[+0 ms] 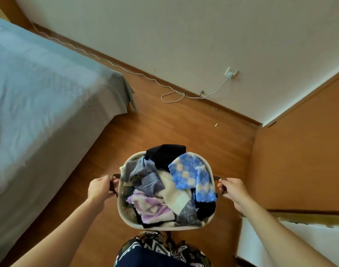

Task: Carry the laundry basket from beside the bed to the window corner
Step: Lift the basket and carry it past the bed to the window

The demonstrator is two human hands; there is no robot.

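Observation:
A round off-white laundry basket (120, 205) hangs in front of my body above the wooden floor, heaped with clothes: a blue checked cloth, a lilac towel, grey and black pieces. My left hand (99, 186) is closed around the dark handle on the basket's left side. My right hand (233, 188) grips the matching dark handle on the right. Both arms reach forward from the bottom of the view. The bed (39, 89) with its pale blue sheet lies to my left.
Ahead runs a cream wall (184, 35) with a wall socket (231, 73) and a white cable (172, 95) trailing along the skirting. An orange-brown wooden panel (299, 160) stands at the right, with a white ledge (299, 239) below it. Wooden floor (174, 128) lies between bed and wall.

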